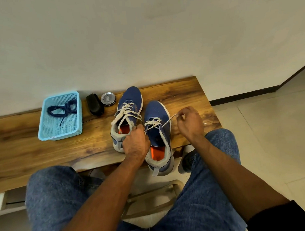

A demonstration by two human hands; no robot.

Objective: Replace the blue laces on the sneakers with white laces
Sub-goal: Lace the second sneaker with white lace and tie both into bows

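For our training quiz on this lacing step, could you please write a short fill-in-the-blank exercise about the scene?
1. The removed blue laces lie in the light blue ____.
2. The right hand pulls a white lace end coming from the ____ sneaker.
3. The round tin stands between the black brush and the ____ sneaker.
4. Both sneakers rest on a ____ bench.

Missing words: basket; right; left; wooden
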